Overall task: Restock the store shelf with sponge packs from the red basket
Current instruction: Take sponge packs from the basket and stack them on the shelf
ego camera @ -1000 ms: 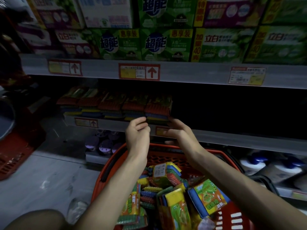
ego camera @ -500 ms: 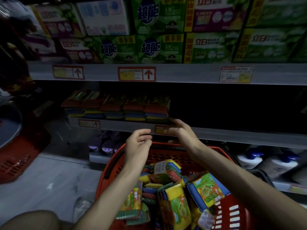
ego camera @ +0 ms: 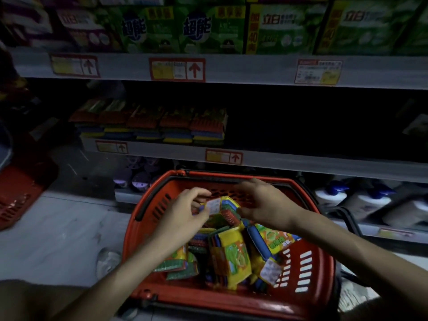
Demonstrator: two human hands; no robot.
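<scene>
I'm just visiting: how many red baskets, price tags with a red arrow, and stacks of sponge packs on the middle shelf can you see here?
Red baskets: 2
Price tags with a red arrow: 4
Stacks of sponge packs on the middle shelf: 5
Total: 11

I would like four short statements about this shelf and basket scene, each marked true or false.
1. The left hand and the right hand are both over the red basket. True.
2. The basket is empty. False: many sponge packs lie in it.
3. A row of packs sits on the middle shelf. True.
4. The boxes on the top shelf are mostly red. False: they are mostly green.
</scene>
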